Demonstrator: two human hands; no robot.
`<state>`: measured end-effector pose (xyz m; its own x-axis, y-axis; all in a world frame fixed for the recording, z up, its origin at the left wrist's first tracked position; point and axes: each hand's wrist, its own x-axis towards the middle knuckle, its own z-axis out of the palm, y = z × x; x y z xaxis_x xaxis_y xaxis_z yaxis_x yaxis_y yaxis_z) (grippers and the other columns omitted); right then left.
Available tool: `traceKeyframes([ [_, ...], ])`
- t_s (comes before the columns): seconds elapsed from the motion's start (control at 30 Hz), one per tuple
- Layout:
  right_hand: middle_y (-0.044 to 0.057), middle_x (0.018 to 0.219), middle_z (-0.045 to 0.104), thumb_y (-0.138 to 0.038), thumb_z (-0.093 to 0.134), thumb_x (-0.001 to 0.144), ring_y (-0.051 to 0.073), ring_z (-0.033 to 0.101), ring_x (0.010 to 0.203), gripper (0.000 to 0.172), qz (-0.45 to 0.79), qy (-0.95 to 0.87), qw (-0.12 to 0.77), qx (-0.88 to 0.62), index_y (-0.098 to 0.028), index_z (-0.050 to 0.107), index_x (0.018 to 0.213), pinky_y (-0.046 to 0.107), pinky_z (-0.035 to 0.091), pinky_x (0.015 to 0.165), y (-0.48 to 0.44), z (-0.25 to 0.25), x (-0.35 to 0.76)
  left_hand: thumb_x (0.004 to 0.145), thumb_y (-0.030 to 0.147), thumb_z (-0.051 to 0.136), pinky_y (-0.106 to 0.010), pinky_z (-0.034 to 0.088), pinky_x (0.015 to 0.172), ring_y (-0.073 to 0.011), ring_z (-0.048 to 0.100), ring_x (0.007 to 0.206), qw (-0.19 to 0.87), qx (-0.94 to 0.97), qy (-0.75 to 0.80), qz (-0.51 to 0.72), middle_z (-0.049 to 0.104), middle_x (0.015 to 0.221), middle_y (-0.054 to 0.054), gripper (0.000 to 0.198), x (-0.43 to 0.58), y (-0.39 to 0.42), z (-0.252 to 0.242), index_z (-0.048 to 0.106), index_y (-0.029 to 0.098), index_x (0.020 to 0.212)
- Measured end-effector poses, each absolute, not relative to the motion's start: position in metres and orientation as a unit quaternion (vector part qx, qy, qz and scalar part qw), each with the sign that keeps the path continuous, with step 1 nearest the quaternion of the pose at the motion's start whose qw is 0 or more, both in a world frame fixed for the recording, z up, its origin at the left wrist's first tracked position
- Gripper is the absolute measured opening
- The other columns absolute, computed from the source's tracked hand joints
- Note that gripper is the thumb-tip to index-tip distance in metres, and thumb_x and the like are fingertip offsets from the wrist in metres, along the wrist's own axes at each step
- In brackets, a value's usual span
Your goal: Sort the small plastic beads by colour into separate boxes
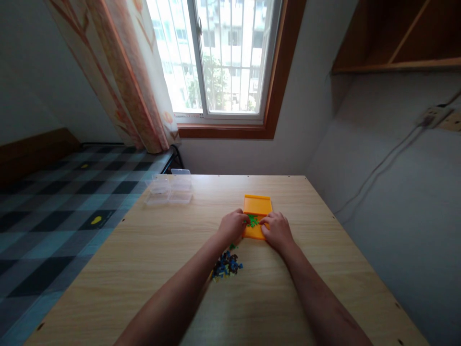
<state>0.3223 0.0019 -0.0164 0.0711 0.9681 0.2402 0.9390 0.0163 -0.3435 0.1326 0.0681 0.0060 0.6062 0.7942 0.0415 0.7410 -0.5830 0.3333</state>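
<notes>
An orange box (257, 205) lies open on the wooden table, its lid tilted back toward the window. Small green pieces (252, 221) are scattered in its near half. My left hand (233, 226) is at the box's left edge, fingers closed beside the green pieces; what they hold, if anything, is too small to make out. At the right edge rests my right hand (277, 229), fingers bent together over the box, their contents also unclear. A pile of small blue, brown and yellow pieces (227, 265) lies nearer, beside my left forearm, with a few green ones at its far side.
Clear plastic boxes (169, 190) stand at the table's (151, 264) far left corner. A bed with a checked cover (72, 192) is on the left. A curtain (140, 96) hangs by the window, and a shelf (396, 65) is on the right wall.
</notes>
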Motion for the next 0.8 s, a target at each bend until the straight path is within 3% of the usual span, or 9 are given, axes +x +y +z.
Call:
traceKeyframes([
  [0.2, 0.004, 0.088, 0.074, -0.018, 0.062, 0.086, 0.022, 0.056, 0.094, 0.019, 0.035, -0.698, 0.206, -0.685, -0.023, 0.079, 0.080, 0.032, 0.034, 0.082, 0.004, -0.016, 0.317, 0.082, 0.018, 0.065, -0.028, 0.051, 0.076, -0.0186, 0.068, 0.080, 0.154, 0.903, 0.396, 0.067, 0.069, 0.102, -0.003, 0.026, 0.131, 0.069, 0.008, 0.083, 0.029, 0.096],
  [0.63, 0.003, 0.090, 0.077, -0.015, 0.060, 0.087, 0.021, 0.058, 0.095, 0.022, 0.034, -0.698, 0.217, -0.682, -0.022, 0.079, 0.080, 0.031, 0.036, 0.086, 0.008, -0.018, 0.320, 0.082, 0.018, 0.060, -0.032, 0.054, 0.082, -0.0208, 0.067, 0.083, 0.142, 0.909, 0.381, 0.087, 0.066, 0.105, -0.008, 0.031, 0.135, 0.066, -0.002, 0.083, 0.028, 0.100],
  [0.8, 0.003, 0.088, 0.077, -0.014, 0.059, 0.086, 0.021, 0.058, 0.093, 0.023, 0.036, -0.698, 0.221, -0.681, -0.022, 0.079, 0.077, 0.031, 0.036, 0.085, 0.007, -0.018, 0.326, 0.082, 0.016, 0.060, -0.028, 0.054, 0.079, -0.0184, 0.067, 0.080, 0.145, 0.906, 0.387, 0.096, 0.068, 0.100, -0.007, 0.027, 0.137, 0.067, 0.001, 0.084, 0.025, 0.090],
])
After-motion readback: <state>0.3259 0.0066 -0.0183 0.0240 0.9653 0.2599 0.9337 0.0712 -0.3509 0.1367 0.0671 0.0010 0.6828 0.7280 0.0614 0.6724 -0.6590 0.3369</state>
